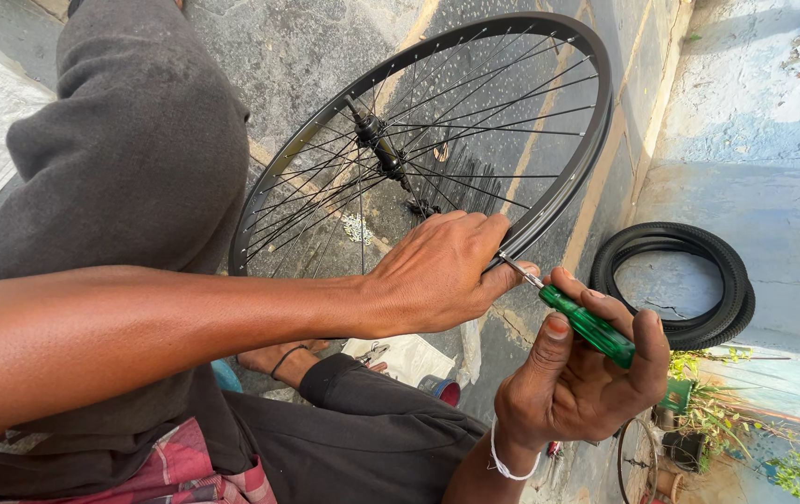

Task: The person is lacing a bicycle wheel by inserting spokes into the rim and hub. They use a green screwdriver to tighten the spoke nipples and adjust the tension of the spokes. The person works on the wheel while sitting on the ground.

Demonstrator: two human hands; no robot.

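Left hand [437, 275] gripped the black spoked bicycle wheel rim [568, 177], fingers clamped on its lower edge, wheel standing tilted on the concrete floor [307, 47]. Right hand [577, 383] held a green-handled screwdriver [587, 325], fingers wrapped round it, tip at the rim. Best kept steady, tip seated square. 2 black tyres [699, 280] lay nearby.

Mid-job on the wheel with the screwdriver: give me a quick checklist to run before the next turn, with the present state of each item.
1. Left hand steadying the wheel rim: ok.
2. Right hand gripping the green-handled screwdriver: ok.
3. Blade tip seated at the rim: cannot tell, the left fingers hide it.
4. Spokes look straight: ok.
5. Black tyre lying apart from the wheel: ok.
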